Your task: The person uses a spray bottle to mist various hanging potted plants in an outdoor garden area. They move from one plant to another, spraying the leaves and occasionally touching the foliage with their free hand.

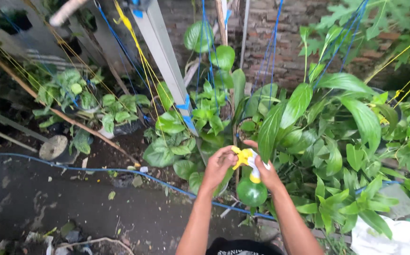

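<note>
Arms outstretched; right hand [267,174] holds spray bottle [251,185], left hand [219,165] pinches nozzle [239,156].

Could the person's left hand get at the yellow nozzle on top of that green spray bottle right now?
Probably yes: the left hand is already at the yellow nozzle, with nothing between them, while the right hand holds the green spray bottle by its neck.

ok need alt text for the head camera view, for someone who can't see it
Seen from above, a person's right hand holds a green spray bottle while the left hand grips its yellow trigger nozzle. Ahead are leafy potted plants, blue and yellow strings, a brick wall and a blue hose across dark ground.
</note>
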